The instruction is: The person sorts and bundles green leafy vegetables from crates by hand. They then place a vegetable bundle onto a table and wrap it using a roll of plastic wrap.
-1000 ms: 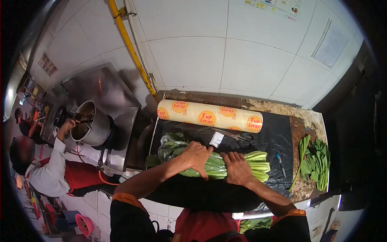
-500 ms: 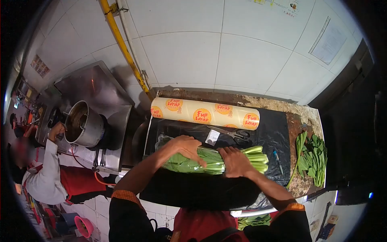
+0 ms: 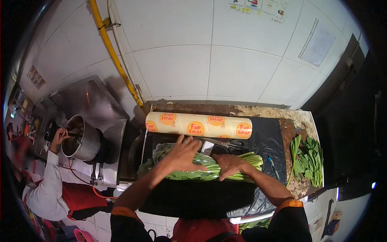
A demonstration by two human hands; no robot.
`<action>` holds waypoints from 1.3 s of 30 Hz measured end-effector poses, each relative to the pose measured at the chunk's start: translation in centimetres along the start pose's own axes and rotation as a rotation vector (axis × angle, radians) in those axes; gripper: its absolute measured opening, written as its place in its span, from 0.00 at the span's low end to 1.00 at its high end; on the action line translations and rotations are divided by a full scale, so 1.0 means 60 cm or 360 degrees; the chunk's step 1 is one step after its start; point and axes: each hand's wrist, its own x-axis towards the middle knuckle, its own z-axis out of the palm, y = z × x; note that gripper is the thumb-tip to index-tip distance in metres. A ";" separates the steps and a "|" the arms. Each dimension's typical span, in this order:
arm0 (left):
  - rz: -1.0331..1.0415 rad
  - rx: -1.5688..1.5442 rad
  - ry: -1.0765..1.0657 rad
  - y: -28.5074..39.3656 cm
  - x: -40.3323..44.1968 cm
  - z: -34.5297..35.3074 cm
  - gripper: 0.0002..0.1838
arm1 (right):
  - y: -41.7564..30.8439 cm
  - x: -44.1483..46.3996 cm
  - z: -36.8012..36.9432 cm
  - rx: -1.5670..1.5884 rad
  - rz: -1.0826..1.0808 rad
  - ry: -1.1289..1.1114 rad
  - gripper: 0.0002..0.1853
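Note:
A long bundle of leafy green vegetables [image 3: 201,174], partly in clear plastic, lies across the black covering at the table's front. Over its leafy left part is my left hand [image 3: 183,156], with fingers spread and the thumb apart. My right hand [image 3: 230,165] is wrapped round the bundle near its middle, thumb on the near side; the pale stems stick out to its right. Behind the hands are a small white label packet [image 3: 207,148] and dark-handled scissors [image 3: 231,144].
A Fuji Wrap roll [image 3: 197,125] lies along the table's back. A pen [image 3: 273,167] and loose greens [image 3: 308,160] are at the right. On the left, a person in a white sleeve [image 3: 50,173] has a hand at a metal pot [image 3: 86,141] on the stove.
My left hand has lifted and its fingers have spread over the bundle. My right hand now curls round the bundle, which has turned slightly. The camera view has shifted.

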 end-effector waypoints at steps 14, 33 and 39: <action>-0.0059 -0.0144 -0.0488 0.031 -0.013 -0.009 0.59 | 0.088 -0.010 -0.035 -0.0380 0.0107 0.0121 0.41; -0.0042 -0.0151 -0.0376 0.034 -0.024 0.001 0.59 | 0.119 -0.023 -0.032 -0.0914 0.0037 0.0921 0.25; -0.0069 -0.0120 -0.0366 0.036 -0.023 -0.004 0.58 | 0.154 -0.069 -0.072 -0.0362 -0.0221 0.1001 0.15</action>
